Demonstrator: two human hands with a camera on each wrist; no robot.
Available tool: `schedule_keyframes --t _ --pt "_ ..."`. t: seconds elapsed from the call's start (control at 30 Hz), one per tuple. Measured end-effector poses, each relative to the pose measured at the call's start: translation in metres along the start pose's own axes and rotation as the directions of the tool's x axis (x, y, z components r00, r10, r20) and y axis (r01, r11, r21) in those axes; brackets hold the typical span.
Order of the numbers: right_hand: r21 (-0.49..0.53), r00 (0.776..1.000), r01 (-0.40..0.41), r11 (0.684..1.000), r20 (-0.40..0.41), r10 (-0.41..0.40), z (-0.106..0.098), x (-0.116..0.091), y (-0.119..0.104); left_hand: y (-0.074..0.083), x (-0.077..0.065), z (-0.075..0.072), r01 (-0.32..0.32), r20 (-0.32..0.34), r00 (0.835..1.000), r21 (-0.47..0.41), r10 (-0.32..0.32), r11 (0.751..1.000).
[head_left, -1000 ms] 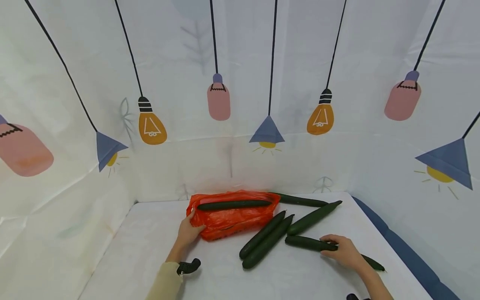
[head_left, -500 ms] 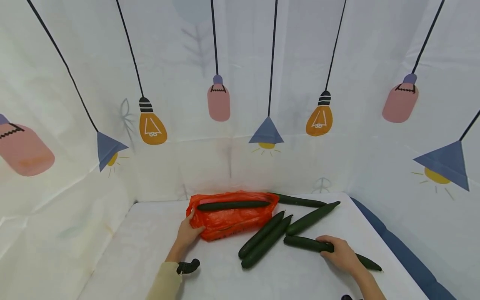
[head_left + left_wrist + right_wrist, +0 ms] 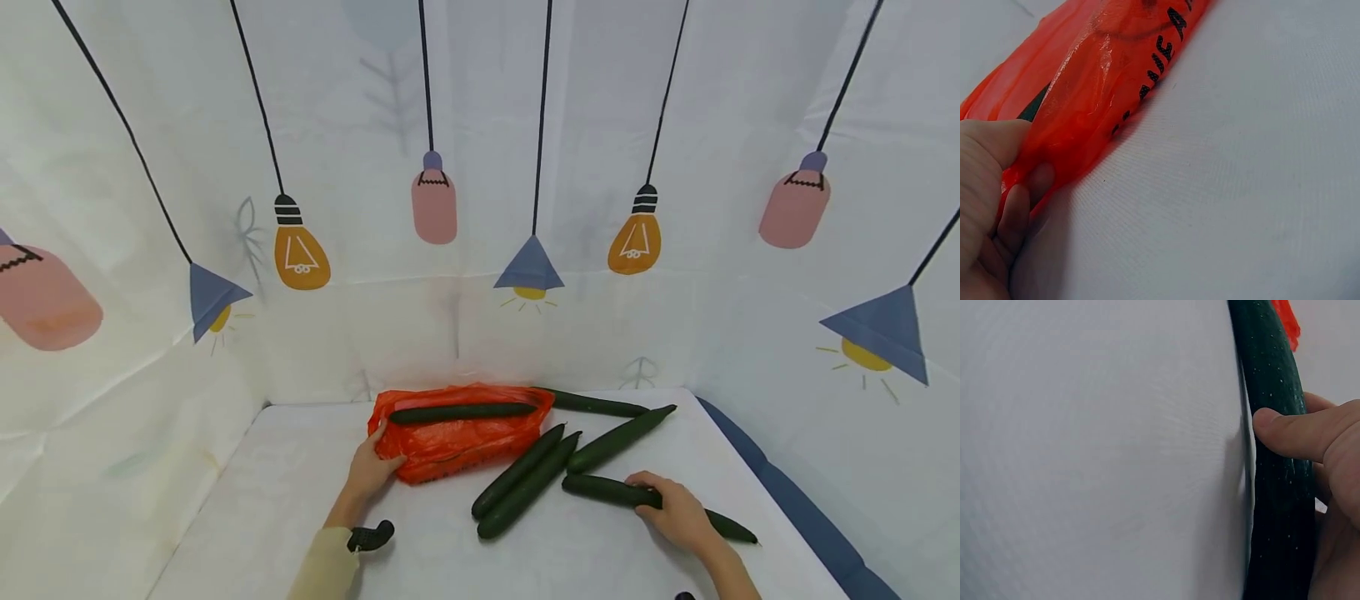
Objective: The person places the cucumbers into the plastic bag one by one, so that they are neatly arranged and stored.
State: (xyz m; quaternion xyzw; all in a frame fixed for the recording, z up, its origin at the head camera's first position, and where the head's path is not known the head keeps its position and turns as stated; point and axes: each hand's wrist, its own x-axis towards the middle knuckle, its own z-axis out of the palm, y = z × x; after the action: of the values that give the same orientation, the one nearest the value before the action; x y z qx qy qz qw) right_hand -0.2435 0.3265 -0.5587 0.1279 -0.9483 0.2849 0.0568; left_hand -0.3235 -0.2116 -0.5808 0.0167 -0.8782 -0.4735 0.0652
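Note:
My left hand [image 3: 372, 467] pinches the near left edge of a red plastic bag [image 3: 465, 446] that lies at the back of the table. One cucumber [image 3: 461, 412] lies lengthwise in the bag's opening. In the left wrist view, thumb and fingers bunch the thin film [image 3: 1079, 125], which has black lettering. Toward the right, my right hand [image 3: 678, 512] grips a cucumber [image 3: 611, 490] around its middle, and that cucumber lies on the table or very near it. In the right wrist view the thumb presses along the side of the dark green cucumber [image 3: 1279, 531].
Two cucumbers [image 3: 528, 487] lie side by side in the middle of the white table [image 3: 450, 550]. Another cucumber [image 3: 621, 439] slants behind the held one, and one more [image 3: 592, 403] lies at the back, against the bag. White curtains [image 3: 375, 325] with printed lamps enclose the table.
Both hands keep their holds, and bag and cucumbers stay in place. The whole head view has shifted slightly.

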Motion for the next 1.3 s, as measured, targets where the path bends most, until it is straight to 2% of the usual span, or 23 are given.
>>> schedule_keyframes --t 0.17,0.3,0.4,0.53,0.67,0.83,1.0,1.13,1.3 --pt "0.065 1.000 0.006 0.998 0.009 -0.007 -0.001 0.004 -0.003 0.000 0.004 0.000 0.004 -0.005 1.000 -0.006 -0.004 1.000" --pt "0.104 0.999 0.034 0.994 -0.018 -0.032 -0.006 0.012 -0.010 0.002 0.009 -0.001 -0.026 -0.008 1.000 0.008 0.026 1.000" --pt "0.095 0.994 0.096 0.991 -0.065 -0.090 -0.010 0.020 -0.016 0.004 0.012 -0.001 -0.040 -0.006 0.999 -0.004 0.040 0.999" --pt "0.047 0.979 0.185 0.982 -0.097 -0.179 -0.011 0.029 -0.025 0.004 0.012 -0.001 0.006 0.000 1.000 -0.017 -0.006 1.000" --pt "0.022 0.968 0.224 0.974 -0.122 -0.220 -0.013 0.037 -0.037 0.003 0.011 -0.002 0.030 0.028 0.999 -0.018 -0.030 0.999" --pt "0.026 0.948 0.291 0.956 -0.140 -0.285 -0.018 0.061 -0.060 0.007 0.012 -0.007 0.027 0.029 0.999 -0.116 -0.024 0.993" --pt "0.045 0.927 0.361 0.932 -0.130 -0.352 -0.021 0.088 -0.087 0.011 0.010 -0.011 0.039 0.013 0.999 -0.175 -0.037 0.984" --pt "0.085 0.936 0.349 0.933 -0.092 -0.341 -0.020 0.106 -0.108 0.015 0.006 -0.010 0.046 0.003 0.999 -0.243 -0.047 0.969" --pt "0.119 0.926 0.378 0.918 -0.068 -0.372 -0.012 0.128 -0.132 0.017 0.004 -0.010 0.057 0.000 0.998 -0.302 -0.060 0.952"
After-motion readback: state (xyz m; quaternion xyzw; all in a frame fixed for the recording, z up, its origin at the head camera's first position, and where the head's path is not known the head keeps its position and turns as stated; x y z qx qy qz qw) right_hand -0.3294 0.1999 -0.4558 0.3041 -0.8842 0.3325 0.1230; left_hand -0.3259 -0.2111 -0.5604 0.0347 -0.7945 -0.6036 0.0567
